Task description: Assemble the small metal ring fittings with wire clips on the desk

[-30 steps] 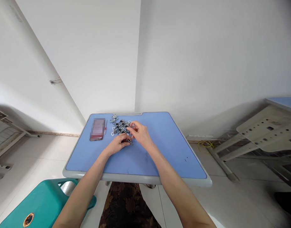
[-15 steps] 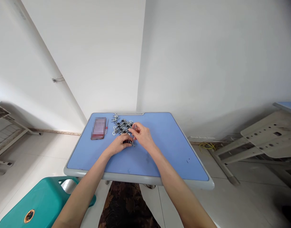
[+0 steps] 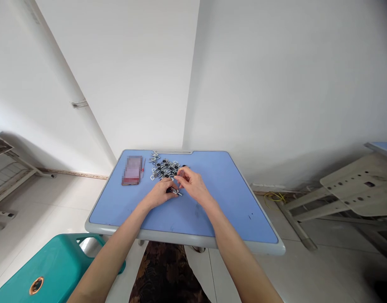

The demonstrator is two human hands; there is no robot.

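My left hand (image 3: 161, 192) is closed on a small metal fitting (image 3: 176, 192) with a dark round part, keeping it low over the desk; my fingers hide much of it. A slim tool with a clear handle (image 3: 181, 173), like a small screwdriver, is pinched in my right hand (image 3: 192, 184). Its thin shaft points down towards the fitting; whether the tip touches it I cannot tell. Just beyond both hands lies a pile of small metal fittings (image 3: 165, 167) with black round parts. A few bare metal pieces (image 3: 154, 158) sit at its far left edge.
Left of the pile, a phone (image 3: 132, 170) lies on the blue desk (image 3: 218, 210), with a thin stick with a red part (image 3: 143, 168) beside it. A green stool (image 3: 51, 265) stands at lower left. White wall (image 3: 149, 84) rises behind the desk.
My right hand has shifted slightly right and down with the slim tool. The fitting in my left hand shows more of its metal end now. The view has tilted a little.
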